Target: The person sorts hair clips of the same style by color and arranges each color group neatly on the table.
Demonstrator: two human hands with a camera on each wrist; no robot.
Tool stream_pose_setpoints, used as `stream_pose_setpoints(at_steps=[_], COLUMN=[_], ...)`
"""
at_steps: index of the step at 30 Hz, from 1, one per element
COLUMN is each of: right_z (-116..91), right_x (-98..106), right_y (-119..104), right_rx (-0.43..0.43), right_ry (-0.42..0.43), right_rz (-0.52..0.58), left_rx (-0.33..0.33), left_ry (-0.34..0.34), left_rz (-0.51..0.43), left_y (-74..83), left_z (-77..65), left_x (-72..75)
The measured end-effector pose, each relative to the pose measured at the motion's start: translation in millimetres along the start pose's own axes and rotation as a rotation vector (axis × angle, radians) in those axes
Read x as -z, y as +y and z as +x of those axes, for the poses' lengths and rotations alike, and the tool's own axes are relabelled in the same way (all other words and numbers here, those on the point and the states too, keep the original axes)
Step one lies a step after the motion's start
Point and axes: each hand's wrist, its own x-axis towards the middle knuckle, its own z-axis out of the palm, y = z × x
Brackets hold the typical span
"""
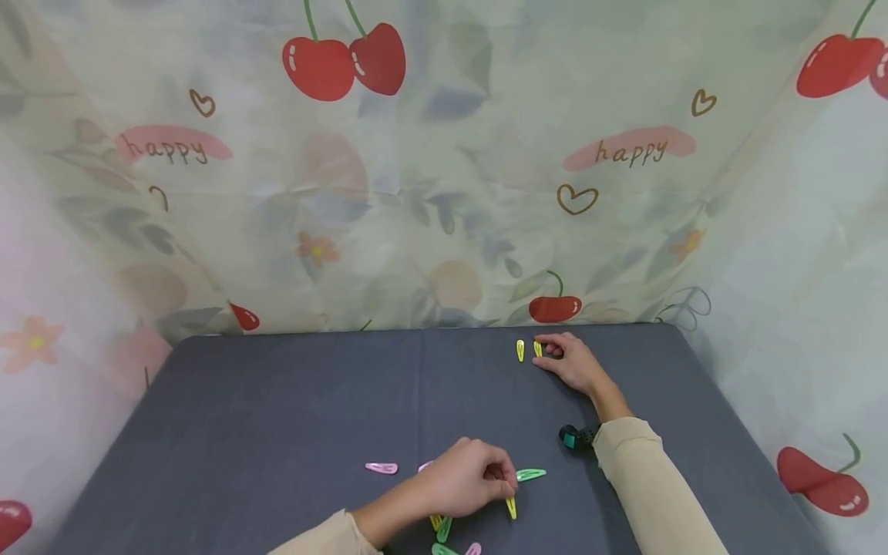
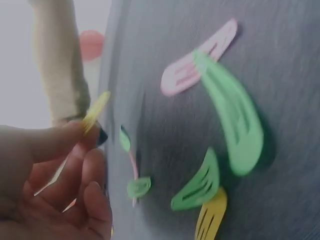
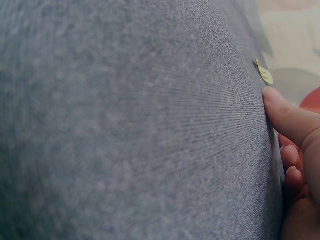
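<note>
Facing a cherry-printed fabric backdrop (image 1: 423, 162), I see my left hand (image 1: 468, 478) pinching a yellow teardrop-shaped hair clip (image 1: 512, 509) over the dark grey worktop (image 1: 298, 401), half-blocking a pink clip (image 1: 424, 465); my right fingers bracket a second yellow clip (image 1: 538, 350), grip uncertain.

Seen from the head: two hands (image 1: 466, 475), two sleeves (image 1: 655, 482), one bench (image 1: 312, 401), four yellow clips (image 1: 520, 351), three pink clips (image 1: 381, 468) and three green clips (image 1: 532, 475), counting those partly hidden or cut off. The left wrist view shows four green clips and two yellow clips; the right wrist view, one yellow clip.
</note>
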Motion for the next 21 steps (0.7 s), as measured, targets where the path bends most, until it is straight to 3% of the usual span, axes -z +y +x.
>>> stream_pose_setpoints(at_steps=[2, 5, 11, 17, 21], right_z=[-0.8, -0.3, -0.1, -1.6, -1.4], right_x=[-0.4, -1.3, -2.6, -2.1, -1.1], right_y=[0.6, 1.1, 2.1, 1.7, 1.9], right_rx=[-0.008, -0.009, -0.005, -0.007, 0.003], right_ry=[0.001, 0.003, 0.0, 0.0, 0.006], right_rz=[0.003, 0.007, -0.001, -0.002, -0.008], left_rx=[0.021, 0.03, 0.085, 0.071, 0.11], left_ry=[0.003, 0.036, 0.164, 0.279, 0.347], left_rz=[-0.062, -0.079, 0.016, 0.127, 0.091], left_y=[-2.8, -7.9, -20.1, -37.1, -43.9], left_z=[3.9, 10.8, 29.6, 51.7, 69.0], left_x=[5.5, 14.0, 28.4, 42.1, 52.4])
